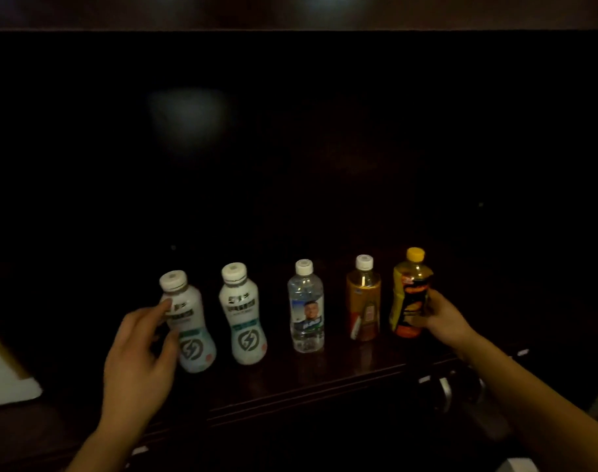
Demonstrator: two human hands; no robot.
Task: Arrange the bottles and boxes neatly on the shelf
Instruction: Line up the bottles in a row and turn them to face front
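Our right hand (pixel 440 318) wraps the yellow-capped bottle (pixel 410 294) at mid-height — smooth plastic, probably heavy with drink. Our left hand (pixel 140 352) touches the white bottle (pixel 191 328) just right of it; whether it grips, we cannot tell — the narrow waist suits holding.

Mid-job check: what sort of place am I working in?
Probably a dim home or hotel room: dark polished wooden shelf, a few mixed drinks such as the water bottle, metal handle below.
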